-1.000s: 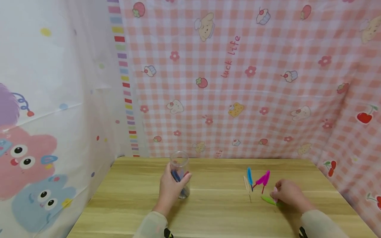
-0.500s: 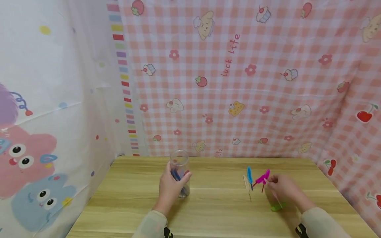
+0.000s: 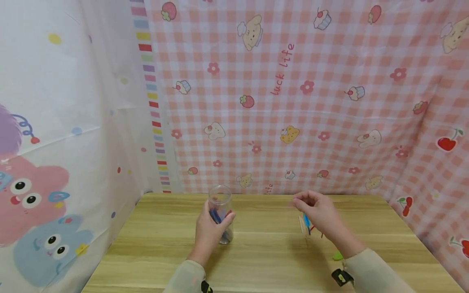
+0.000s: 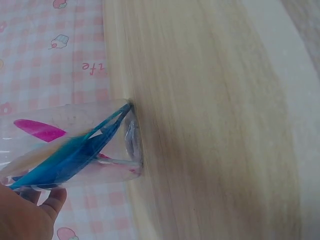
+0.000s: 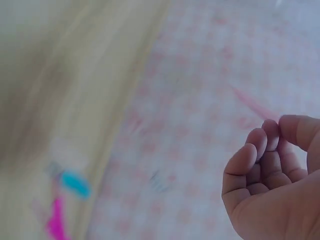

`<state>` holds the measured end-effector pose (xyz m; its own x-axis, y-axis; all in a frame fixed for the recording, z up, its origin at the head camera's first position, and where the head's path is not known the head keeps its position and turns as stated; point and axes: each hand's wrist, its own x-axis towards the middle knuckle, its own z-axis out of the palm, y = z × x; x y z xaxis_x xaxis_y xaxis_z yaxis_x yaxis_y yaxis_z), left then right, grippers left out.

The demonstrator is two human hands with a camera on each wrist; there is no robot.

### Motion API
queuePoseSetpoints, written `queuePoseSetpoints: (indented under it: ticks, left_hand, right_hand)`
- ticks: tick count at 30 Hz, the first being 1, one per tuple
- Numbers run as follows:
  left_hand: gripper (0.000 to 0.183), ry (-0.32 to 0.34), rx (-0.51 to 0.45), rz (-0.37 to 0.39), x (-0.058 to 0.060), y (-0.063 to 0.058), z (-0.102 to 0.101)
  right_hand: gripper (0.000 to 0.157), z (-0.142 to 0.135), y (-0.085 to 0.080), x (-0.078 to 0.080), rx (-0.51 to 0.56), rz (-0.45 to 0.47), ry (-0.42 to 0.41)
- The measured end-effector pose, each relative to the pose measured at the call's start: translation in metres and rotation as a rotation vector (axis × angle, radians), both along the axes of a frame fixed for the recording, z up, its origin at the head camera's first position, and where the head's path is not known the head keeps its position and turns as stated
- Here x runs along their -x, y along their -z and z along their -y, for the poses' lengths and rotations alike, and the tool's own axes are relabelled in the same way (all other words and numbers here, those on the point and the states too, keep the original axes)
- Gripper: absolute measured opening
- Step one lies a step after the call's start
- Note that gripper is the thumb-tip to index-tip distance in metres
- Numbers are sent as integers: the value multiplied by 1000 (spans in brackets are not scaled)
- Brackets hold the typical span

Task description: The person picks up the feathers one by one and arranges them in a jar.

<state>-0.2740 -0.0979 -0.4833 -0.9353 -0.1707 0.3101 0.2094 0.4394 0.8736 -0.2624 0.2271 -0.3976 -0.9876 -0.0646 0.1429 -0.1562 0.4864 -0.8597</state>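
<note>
My left hand (image 3: 210,234) grips a clear jar (image 3: 220,195) that stands upright on the table. Inside it, the left wrist view shows blue feathers (image 4: 65,157), a magenta feather (image 4: 40,130) and a tan one. My right hand (image 3: 320,211), raised over the table, pinches a pale pink feather (image 5: 252,105) between thumb and fingertip. Below that hand lie a blue feather (image 3: 306,220), a whitish feather (image 3: 302,225) and a green feather (image 3: 338,255) partly covered by the arm. Magenta feathers (image 5: 57,220) show in the right wrist view; in the head view the hand hides most of them.
The wooden table (image 3: 264,256) meets a pink checked cloth (image 3: 234,154) along its back edge. A white cartoon cloth (image 3: 110,162) hangs at the left, and more checked cloth closes the right side.
My right hand has lifted the pink feather off the table near the green one and carried it up and leftward. The green feather shifted slightly. My left hand still holds the jar in place.
</note>
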Motion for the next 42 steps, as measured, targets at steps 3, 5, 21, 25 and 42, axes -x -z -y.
queuePoseSetpoints:
  ticks: [3, 5, 21, 25, 42]
  left_hand:
    - [76, 5, 4, 4, 0, 0, 1]
    - [76, 9, 5, 7, 0, -1, 2]
    - [73, 15, -7, -33, 2, 3, 0]
    - [75, 5, -3, -35, 3, 2, 0]
    - [76, -2, -12, -13, 2, 3, 1]
  right_hand:
    - [27, 29, -15, 1, 87, -59, -22]
    - [25, 49, -23, 2, 136, -114, -49]
    - [14, 130, -46, 9, 168, -249, -212]
    - [14, 123, -40, 9, 158, -241, -219]
    - [18, -93, 63, -2, -470, 2, -59]
